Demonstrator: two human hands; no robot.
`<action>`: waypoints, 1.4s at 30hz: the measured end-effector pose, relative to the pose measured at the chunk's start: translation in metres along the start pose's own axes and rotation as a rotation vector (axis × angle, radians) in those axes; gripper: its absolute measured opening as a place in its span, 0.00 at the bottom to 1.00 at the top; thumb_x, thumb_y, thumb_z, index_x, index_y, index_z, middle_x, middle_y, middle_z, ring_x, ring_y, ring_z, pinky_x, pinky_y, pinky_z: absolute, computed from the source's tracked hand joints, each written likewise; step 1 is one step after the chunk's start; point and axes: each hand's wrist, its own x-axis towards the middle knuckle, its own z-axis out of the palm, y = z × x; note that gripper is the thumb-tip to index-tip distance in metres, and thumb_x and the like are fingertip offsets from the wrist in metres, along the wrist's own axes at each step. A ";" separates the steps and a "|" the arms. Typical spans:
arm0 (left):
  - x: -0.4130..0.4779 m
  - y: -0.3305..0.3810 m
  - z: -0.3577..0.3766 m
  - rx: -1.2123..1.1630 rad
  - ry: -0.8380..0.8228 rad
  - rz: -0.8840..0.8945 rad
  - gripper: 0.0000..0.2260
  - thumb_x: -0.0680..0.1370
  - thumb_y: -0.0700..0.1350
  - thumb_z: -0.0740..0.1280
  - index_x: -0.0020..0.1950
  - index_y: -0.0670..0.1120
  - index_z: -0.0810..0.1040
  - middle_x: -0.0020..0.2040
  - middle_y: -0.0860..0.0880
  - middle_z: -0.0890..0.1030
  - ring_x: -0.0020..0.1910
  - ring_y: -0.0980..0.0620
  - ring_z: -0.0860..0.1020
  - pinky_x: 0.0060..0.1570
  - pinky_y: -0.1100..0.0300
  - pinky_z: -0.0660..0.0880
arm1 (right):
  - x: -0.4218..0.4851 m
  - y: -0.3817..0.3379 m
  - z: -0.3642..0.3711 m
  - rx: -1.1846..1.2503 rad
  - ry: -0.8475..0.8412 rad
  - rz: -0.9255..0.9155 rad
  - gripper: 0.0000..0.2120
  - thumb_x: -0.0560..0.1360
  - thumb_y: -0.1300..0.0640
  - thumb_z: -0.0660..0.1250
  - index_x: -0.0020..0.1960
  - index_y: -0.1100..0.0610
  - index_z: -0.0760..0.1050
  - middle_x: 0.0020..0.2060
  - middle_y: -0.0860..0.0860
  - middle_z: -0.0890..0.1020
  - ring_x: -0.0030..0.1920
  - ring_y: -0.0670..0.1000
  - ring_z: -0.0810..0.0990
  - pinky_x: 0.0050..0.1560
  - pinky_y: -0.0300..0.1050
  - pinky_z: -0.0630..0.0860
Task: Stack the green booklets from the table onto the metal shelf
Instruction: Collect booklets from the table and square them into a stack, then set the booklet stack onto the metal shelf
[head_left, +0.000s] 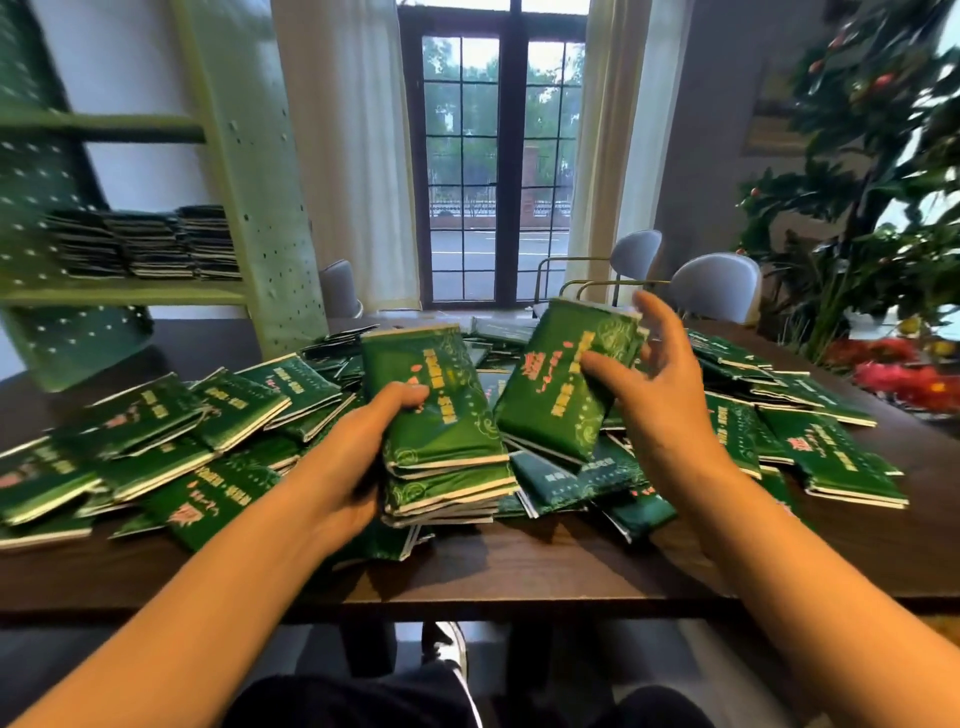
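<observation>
Now: two hands, two loads of green booklets

The left hand (358, 457) grips a stack of booklets (441, 426), thumb curled over the top cover and fingers underneath. Several cream edges show, too blurred for a sure count. The right hand (660, 384) holds up a thinner bundle (561, 379), tilted, with the thumb pressed on its face and the fingers loosely spread behind. Whether it is one booklet or a few I cannot tell. The two loads sit just beside each other, above the near middle of the table (519, 566). Beneath and around them, dozens of loose booklets (223, 410) lie in a heap that spreads toward the left and right edges. At the far left corner stands the metal shelf (260, 182), with three piles (150, 244) side by side on one level. Three pale chairs (717, 283) stand along the far edge, and a plant (857, 208) stands by the far right corner.
</observation>
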 end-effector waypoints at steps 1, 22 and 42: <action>-0.005 -0.002 0.006 0.157 -0.045 -0.025 0.11 0.82 0.35 0.54 0.48 0.36 0.75 0.53 0.30 0.80 0.36 0.58 0.83 0.47 0.60 0.72 | 0.000 -0.002 0.006 0.081 -0.016 0.056 0.28 0.73 0.69 0.68 0.69 0.54 0.66 0.53 0.54 0.79 0.49 0.45 0.83 0.43 0.41 0.81; -0.064 0.021 -0.077 0.081 0.061 0.142 0.57 0.49 0.76 0.69 0.65 0.36 0.74 0.21 0.46 0.79 0.21 0.62 0.77 0.20 0.71 0.71 | -0.014 -0.021 0.128 0.285 -0.486 0.368 0.08 0.78 0.66 0.59 0.51 0.58 0.75 0.31 0.53 0.83 0.29 0.49 0.82 0.30 0.41 0.79; -0.053 0.044 -0.138 -0.082 0.396 0.257 0.13 0.82 0.41 0.53 0.48 0.40 0.75 0.31 0.46 0.83 0.16 0.62 0.73 0.17 0.71 0.67 | -0.059 -0.008 0.263 -0.049 -0.794 -0.034 0.15 0.81 0.59 0.58 0.66 0.49 0.67 0.56 0.51 0.80 0.54 0.50 0.80 0.55 0.46 0.78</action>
